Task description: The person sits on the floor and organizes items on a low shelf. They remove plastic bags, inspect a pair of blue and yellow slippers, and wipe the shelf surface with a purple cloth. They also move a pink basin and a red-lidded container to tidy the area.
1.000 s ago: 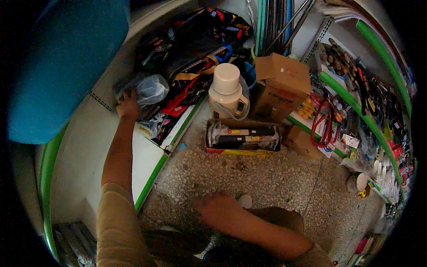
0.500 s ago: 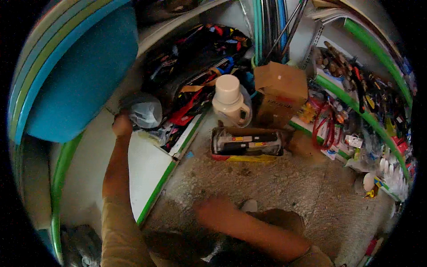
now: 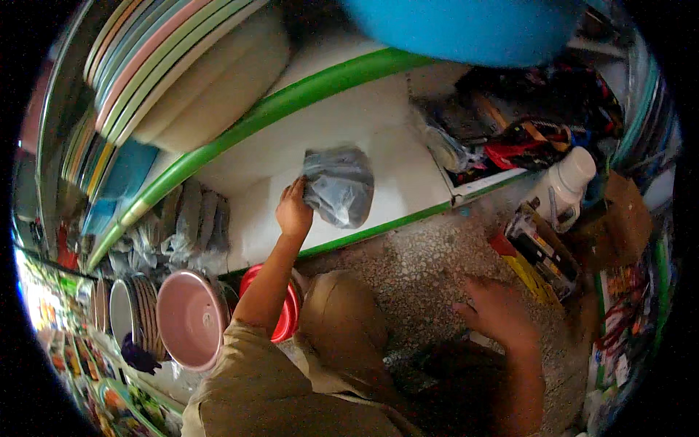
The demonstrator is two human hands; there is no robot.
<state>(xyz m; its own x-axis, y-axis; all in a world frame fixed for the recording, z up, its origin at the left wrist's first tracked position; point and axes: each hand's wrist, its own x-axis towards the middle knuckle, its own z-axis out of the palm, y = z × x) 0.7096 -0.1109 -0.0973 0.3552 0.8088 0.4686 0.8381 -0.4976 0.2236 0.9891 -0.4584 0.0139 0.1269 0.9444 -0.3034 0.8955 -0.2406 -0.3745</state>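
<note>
My left hand point(image 3: 294, 209) has its fingers closed on the edge of a grey item in a clear plastic bag point(image 3: 341, 186); what is inside cannot be made out. The bag is over the white lower shelf point(image 3: 397, 164), which has a green front edge. Above the speckled floor, my right hand point(image 3: 501, 309) is empty and a little blurred, its thumb apart from the fingers. Beyond it lies an open box point(image 3: 542, 251) of dark packaged items, its side red and yellow.
Several similar grey bagged items point(image 3: 193, 222) stand at the shelf's left. Pink point(image 3: 191, 320) and red point(image 3: 290, 313) basins sit below. Stacked basins point(image 3: 175, 65) and a blue tub point(image 3: 466, 25) occupy the shelf above. A cream flask point(image 3: 564, 186) and a cardboard box point(image 3: 619, 222) stand at right.
The view has swung left. My left hand has carried the bagged item left along the shelf, away from the dark patterned goods. My right hand's fingers now show more clearly.
</note>
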